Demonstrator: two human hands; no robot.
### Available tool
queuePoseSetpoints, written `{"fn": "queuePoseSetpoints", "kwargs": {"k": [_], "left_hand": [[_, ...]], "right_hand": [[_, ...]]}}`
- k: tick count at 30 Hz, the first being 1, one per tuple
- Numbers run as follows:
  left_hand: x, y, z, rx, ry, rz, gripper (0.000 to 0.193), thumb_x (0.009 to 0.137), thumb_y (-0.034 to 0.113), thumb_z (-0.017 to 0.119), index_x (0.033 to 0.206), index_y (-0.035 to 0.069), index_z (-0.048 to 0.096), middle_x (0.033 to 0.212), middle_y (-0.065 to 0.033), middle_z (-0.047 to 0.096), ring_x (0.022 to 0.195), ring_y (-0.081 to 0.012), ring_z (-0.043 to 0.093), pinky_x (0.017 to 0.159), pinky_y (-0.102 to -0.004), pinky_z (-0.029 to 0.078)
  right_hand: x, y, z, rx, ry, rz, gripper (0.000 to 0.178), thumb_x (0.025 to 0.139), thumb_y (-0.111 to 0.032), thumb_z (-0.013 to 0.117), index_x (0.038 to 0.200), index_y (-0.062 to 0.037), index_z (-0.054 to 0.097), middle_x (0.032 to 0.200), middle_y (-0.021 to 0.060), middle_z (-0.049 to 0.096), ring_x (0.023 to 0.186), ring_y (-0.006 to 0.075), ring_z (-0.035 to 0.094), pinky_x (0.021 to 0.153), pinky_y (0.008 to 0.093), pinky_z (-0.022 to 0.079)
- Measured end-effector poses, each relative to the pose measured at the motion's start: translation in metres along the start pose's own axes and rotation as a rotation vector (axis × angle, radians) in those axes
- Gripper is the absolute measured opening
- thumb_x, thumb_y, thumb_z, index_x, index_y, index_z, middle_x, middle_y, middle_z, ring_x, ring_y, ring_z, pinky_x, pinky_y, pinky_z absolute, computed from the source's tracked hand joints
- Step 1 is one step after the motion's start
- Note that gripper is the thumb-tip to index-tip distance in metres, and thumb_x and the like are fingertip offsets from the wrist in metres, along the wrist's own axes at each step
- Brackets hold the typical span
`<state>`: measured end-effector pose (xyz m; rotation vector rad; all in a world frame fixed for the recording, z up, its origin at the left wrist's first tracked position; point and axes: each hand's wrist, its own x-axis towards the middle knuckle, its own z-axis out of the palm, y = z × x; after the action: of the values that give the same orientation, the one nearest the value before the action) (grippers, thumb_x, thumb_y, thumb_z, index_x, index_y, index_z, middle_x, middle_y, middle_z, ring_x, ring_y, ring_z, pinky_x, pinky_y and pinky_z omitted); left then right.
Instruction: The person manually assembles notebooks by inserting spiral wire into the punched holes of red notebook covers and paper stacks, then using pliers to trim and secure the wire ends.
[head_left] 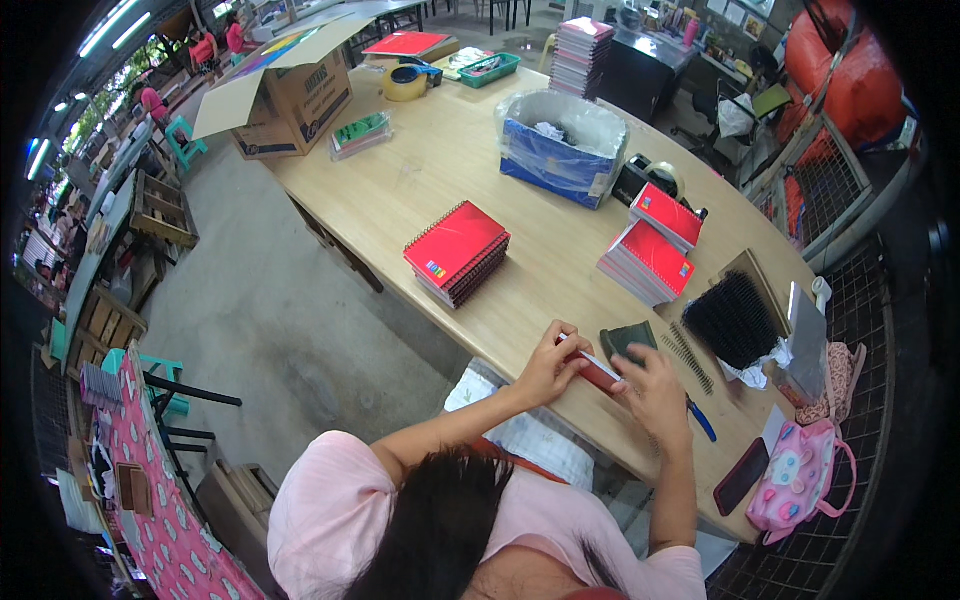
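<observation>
Close in front of me, at the table's near edge, my left hand [552, 364] is closed around one end of a small red notebook [594, 373] tilted up on its edge. My right hand [655, 388] is at the other end, its thumb against the notebook and its fingers slightly blurred. Just beyond them is a dark green pad [627, 338]. Loose dark binding coils [686, 358] lie right of the pad, beside a thick bundle of black binding coils [735, 315]. Blue-handled pliers [702, 420] rest near my right hand.
A stack of spiral-bound red notebooks [458, 250] stands mid-table; more red notebooks [648, 262] are piled to its right. Beyond are a blue plastic-lined box [560, 160], a tape dispenser [640, 180] and a cardboard carton [300, 105]. A phone [741, 478] and pink pouch [795, 475] lie right.
</observation>
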<state>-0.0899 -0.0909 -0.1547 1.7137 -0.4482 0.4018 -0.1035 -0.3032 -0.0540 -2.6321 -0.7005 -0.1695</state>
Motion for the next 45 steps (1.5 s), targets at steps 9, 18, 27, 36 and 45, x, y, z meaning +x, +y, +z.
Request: {"fn": "queuePoseSetpoints", "kwargs": {"k": [9, 18, 27, 36, 45], "left_hand": [[0.005, 0.0, 0.005, 0.06, 0.01, 0.102, 0.042, 0.072, 0.029, 0.087, 0.098, 0.008, 0.062, 0.102, -0.0117, 0.048, 0.097, -0.0285, 0.052, 0.083, -0.0371, 0.045], [0.014, -0.002, -0.012, -0.026, -0.069, 0.047, 0.048, 0.074, 0.034, 0.085, 0.098, 0.007, 0.053, 0.1, -0.0102, 0.047, 0.09, -0.026, 0.049, 0.078, -0.0351, 0.042], [0.021, -0.004, -0.003, -0.027, -0.176, 0.016, 0.052, 0.067, 0.025, 0.088, 0.099, 0.006, 0.052, 0.094, -0.0131, 0.049, 0.089, -0.0308, 0.052, 0.075, -0.0385, 0.045], [0.013, -0.021, 0.011, -0.079, -0.154, -0.077, 0.052, 0.068, 0.022, 0.089, 0.1, 0.005, 0.051, 0.095, -0.0108, 0.048, 0.085, -0.0272, 0.05, 0.075, -0.0351, 0.044], [0.016, -0.014, 0.011, -0.06, -0.17, -0.039, 0.054, 0.069, 0.02, 0.088, 0.102, 0.003, 0.048, 0.095, -0.0102, 0.047, 0.085, -0.0244, 0.049, 0.075, -0.0342, 0.044]], "right_hand": [[0.056, 0.031, 0.029, -0.162, -0.242, 0.196, 0.065, 0.084, -0.048, 0.07, 0.135, -0.0091, 0.057, 0.127, 0.0344, 0.051, 0.12, 0.0481, 0.051, 0.102, 0.05, 0.043], [0.022, 0.057, -0.026, 1.388, -0.633, 0.118, 0.06, 0.073, -0.045, 0.072, 0.109, 0.0032, 0.07, 0.131, 0.0222, 0.06, 0.12, 0.0257, 0.058, 0.103, 0.036, 0.043], [0.037, 0.056, -0.013, 0.636, -0.418, -0.045, 0.039, 0.086, -0.033, 0.068, 0.097, 0.0036, 0.074, 0.118, 0.015, 0.068, 0.105, 0.0245, 0.064, 0.092, 0.0349, 0.049], [0.028, 0.054, -0.008, 0.412, -0.43, 0.092, 0.034, 0.087, -0.028, 0.069, 0.102, 0.0026, 0.074, 0.115, 0.0149, 0.068, 0.106, 0.0224, 0.062, 0.093, 0.0327, 0.047], [0.037, 0.056, 0.006, 0.553, -0.317, 0.157, 0.046, 0.087, -0.038, 0.068, 0.097, 0.0065, 0.073, 0.105, 0.0145, 0.07, 0.095, 0.025, 0.066, 0.086, 0.0328, 0.05]]}}
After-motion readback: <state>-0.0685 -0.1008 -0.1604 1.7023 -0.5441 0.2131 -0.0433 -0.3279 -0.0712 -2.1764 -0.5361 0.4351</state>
